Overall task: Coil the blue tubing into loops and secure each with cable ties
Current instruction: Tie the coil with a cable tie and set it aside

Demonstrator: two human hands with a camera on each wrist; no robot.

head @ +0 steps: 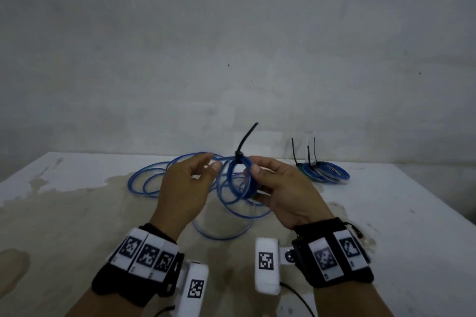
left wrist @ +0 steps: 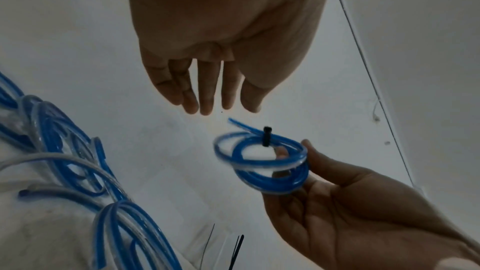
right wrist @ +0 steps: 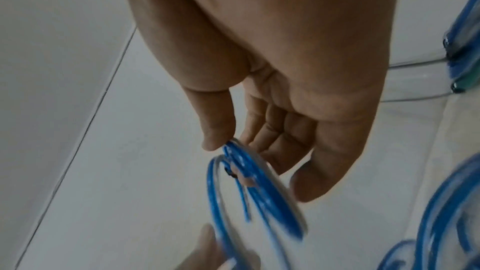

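Right hand (head: pixel 279 188) pinches the tied coil (head: pixel 243 180) upright, left hand (head: pixel 188 183) just beside it with relaxed, empty fingers; best grip the tie (head: pixel 244 143) tail above the thumb and pull it snug before releasing.

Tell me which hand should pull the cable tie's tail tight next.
Left. The left hand is free, fingers relaxed, beside the black cable tie. The right hand already grips the small coil and should probably keep steadying it.
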